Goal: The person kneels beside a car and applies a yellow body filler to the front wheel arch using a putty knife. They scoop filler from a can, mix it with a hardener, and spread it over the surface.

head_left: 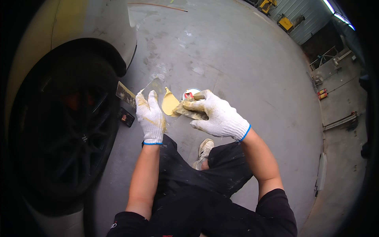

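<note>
My left hand [151, 120], in a white knit glove stained yellow, is closed on a thin grey putty board [155, 85]. A mound of yellow putty [169, 103] lies at the board's right side. Left of that hand a stained flat metal blade [126, 94] sticks out; whether the hand also grips it is hidden. My right hand [223, 118], gloved the same way, pinches a putty-smeared spreader [192, 111], its edge at the putty. Beyond it on the floor, partly covered by this hand, stands a round white-rimmed tin [190, 91] with something red on it.
Close on the left is a car's black wheel [75, 122] beneath a light body panel [94, 19]. A phone-like dark device [126, 117] is beside the tyre. My shoe [205, 149] rests on the grey floor [252, 79]. Yellow equipment [285, 23] stands by the far wall.
</note>
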